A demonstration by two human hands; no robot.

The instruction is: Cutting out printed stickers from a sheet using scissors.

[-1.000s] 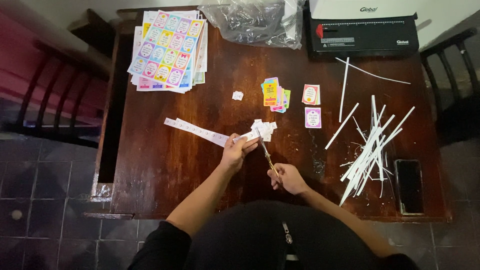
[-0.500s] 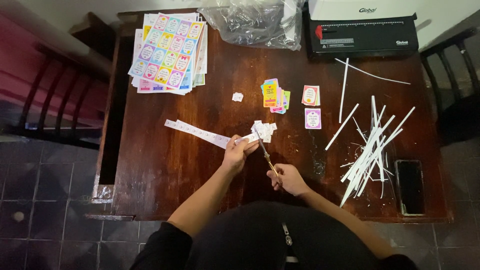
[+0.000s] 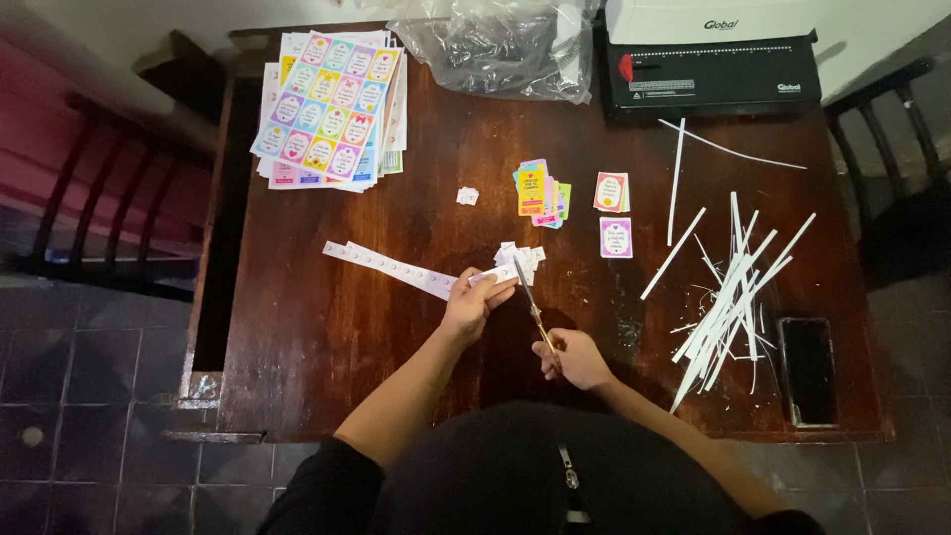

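My left hand pinches the right end of a long white paper strip that lies across the dark wooden table toward the left. My right hand grips yellow-handled scissors, blades pointing up at the strip's end beside my left fingertips. A small heap of cut white pieces sits just above the blade tips.
A stack of colourful sticker sheets lies at the far left, coloured cards in the middle, and a pile of white trimmings at the right. A black phone, a binding machine, a plastic bag and chairs surround them.
The scissors' blades have swung slightly left and up toward the strip's end. My left hand keeps its grip on the strip in about the same place.
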